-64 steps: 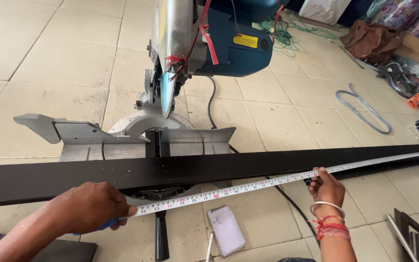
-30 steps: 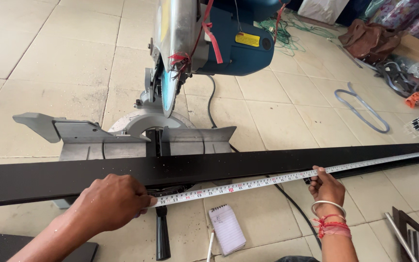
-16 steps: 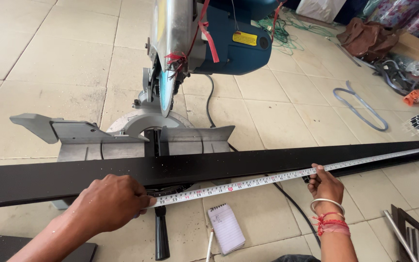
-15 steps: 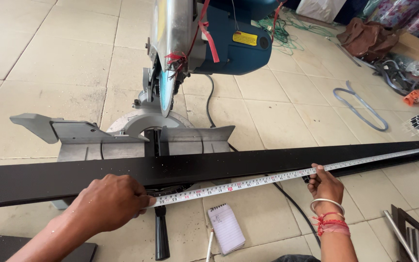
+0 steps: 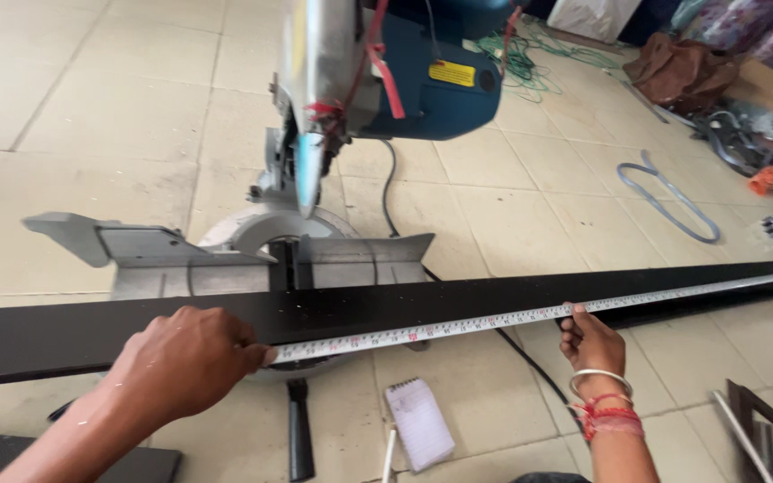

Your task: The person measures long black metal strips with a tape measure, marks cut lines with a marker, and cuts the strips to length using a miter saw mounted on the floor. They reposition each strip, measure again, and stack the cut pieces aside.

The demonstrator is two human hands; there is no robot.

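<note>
A long black metal bar (image 5: 351,309) lies across the base of a mitre saw (image 5: 315,116) on the tiled floor. A white measuring tape (image 5: 458,326) is stretched along the bar's near edge. My left hand (image 5: 185,362) grips the tape's case end at the left and rests on the bar. Further right, my right hand (image 5: 592,335), with bangles and red thread on the wrist, pinches the tape against the bar.
A small white notepad (image 5: 420,434) and a pencil lie on the floor just in front of the bar. The saw's black power cable (image 5: 530,367) runs under the bar. A grey loop of strap (image 5: 668,192), bags and metal pieces sit at the right.
My left hand has slid to the right along the bar with the tape case, shortening the exposed tape. My right hand has stayed in place.
</note>
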